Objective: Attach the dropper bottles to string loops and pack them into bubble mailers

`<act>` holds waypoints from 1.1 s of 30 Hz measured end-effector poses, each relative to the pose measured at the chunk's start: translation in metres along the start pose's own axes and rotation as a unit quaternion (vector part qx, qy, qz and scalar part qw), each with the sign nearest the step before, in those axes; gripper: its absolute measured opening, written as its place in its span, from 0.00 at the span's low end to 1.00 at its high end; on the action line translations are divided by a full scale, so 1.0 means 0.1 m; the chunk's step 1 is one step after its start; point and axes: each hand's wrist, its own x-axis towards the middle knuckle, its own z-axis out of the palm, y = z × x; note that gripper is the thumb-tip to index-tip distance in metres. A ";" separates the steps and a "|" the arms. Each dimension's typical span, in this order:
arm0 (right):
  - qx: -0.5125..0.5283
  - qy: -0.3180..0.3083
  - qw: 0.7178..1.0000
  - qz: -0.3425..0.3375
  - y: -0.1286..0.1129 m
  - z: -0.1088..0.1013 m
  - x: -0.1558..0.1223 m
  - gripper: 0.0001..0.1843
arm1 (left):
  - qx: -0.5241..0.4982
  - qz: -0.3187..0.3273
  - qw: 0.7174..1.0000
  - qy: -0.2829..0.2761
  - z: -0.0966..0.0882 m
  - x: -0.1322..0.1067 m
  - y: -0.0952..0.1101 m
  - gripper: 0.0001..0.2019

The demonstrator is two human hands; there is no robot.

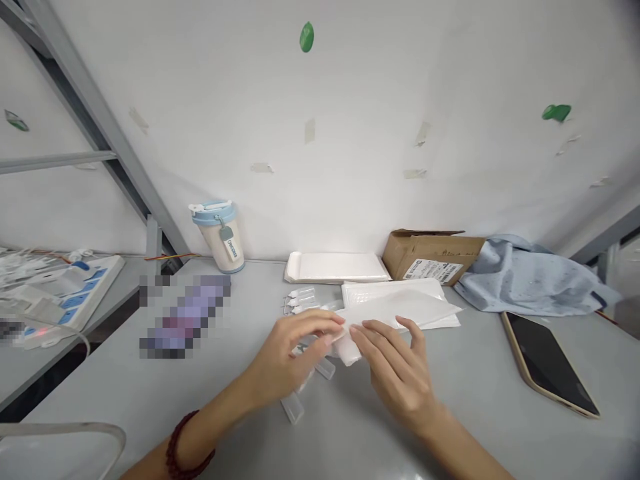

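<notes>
Both hands meet at a crumpled, whitish translucent plastic bag (349,351) low over the desk. My left hand (287,353), with a dark red beaded bracelet at the wrist, pinches its left edge between thumb and fingers. My right hand (400,367) comes from the other side, its fingertips closed on the bag's upper right part. Under and beside my left hand lie small clear plastic tubes (293,407), partly hidden by it. More of these small clear pieces (303,293) lie in a row beyond. Just behind the bag are flat white bubble mailers (400,303).
Against the wall stand a cup with a blue lid (215,237), a stack of white mailers (337,267) and an opened cardboard box (430,257). A light blue cloth (530,277) and a phone (550,363) lie right. A power strip (83,297) with cables is left.
</notes>
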 end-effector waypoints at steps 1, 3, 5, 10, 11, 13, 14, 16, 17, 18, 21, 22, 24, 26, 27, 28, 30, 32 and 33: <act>0.004 0.008 1.000 0.003 0.01 0.00 -0.01 0.15 | 0.049 0.049 0.997 -0.020 0.02 -0.01 -0.03 0.12; 0.011 0.022 1.000 0.003 0.02 -0.01 -0.02 0.16 | 0.126 0.136 0.981 -0.048 0.06 0.00 -0.10 0.18; 0.016 0.034 0.999 -0.009 0.02 -0.02 -0.03 0.17 | 0.181 0.186 0.964 -0.049 0.10 0.03 -0.18 0.19; -0.049 0.083 0.995 -0.008 0.03 -0.02 -0.01 0.17 | 0.204 0.133 0.970 0.013 0.17 0.18 -0.19 0.12; -0.073 0.098 0.992 0.006 0.06 -0.02 0.00 0.16 | 0.184 0.087 0.978 0.035 0.19 0.23 -0.17 0.13; -0.111 0.111 0.987 0.033 0.14 0.01 0.02 0.16 | 0.113 -0.017 0.992 0.058 0.22 0.37 -0.12 0.16; -0.121 0.105 0.986 0.044 0.20 0.03 0.03 0.16 | 0.061 -0.065 0.995 0.047 0.25 0.45 -0.11 0.16; -0.126 0.064 0.988 0.068 0.33 0.07 0.01 0.14 | -0.030 -0.125 0.992 0.016 0.29 0.60 -0.13 0.14; -0.123 0.029 0.988 0.084 0.40 0.10 -0.01 0.12 | -0.049 -0.146 0.988 0.002 0.31 0.67 -0.16 0.13; -0.122 -0.024 0.986 0.107 0.46 0.12 -0.04 0.10 | -0.053 -0.159 0.986 -0.012 0.32 0.73 -0.20 0.13; -0.136 -0.168 0.959 0.182 0.59 0.19 -0.13 0.13 | 0.027 -0.162 0.984 -0.062 0.28 0.83 -0.35 0.14; -0.132 -0.195 0.952 0.197 0.62 0.21 -0.16 0.14 | 0.047 -0.160 0.984 -0.067 0.24 0.86 -0.40 0.14; -0.124 -0.219 0.943 0.217 0.64 0.23 -0.19 0.16 | 0.100 -0.149 0.982 -0.058 0.12 0.89 -0.50 0.16; -0.116 -0.218 0.943 0.222 0.64 0.23 -0.20 0.16 | 0.178 -0.124 0.976 -0.015 -0.04 0.94 -0.58 0.12; -0.113 -0.214 0.945 0.221 0.63 0.23 -0.20 0.16 | 0.220 -0.103 0.970 0.004 -0.12 0.97 -0.62 0.10; -0.110 -0.209 0.947 0.218 0.63 0.23 -0.20 0.15 | 0.259 -0.082 0.962 0.015 -0.20 1.00 -0.66 0.10; -0.105 -0.197 0.951 0.212 0.63 0.24 -0.20 0.15 | 0.321 -0.048 0.946 0.014 -0.33 1.06 -0.73 0.08; -0.103 -0.184 0.955 0.209 0.63 0.24 -0.20 0.15 | 0.366 -0.025 0.930 0.008 -0.41 1.10 -0.81 0.04; -0.104 -0.179 0.956 0.208 0.63 0.25 -0.21 0.15 | 0.384 -0.017 0.923 0.008 -0.43 1.11 -0.85 0.05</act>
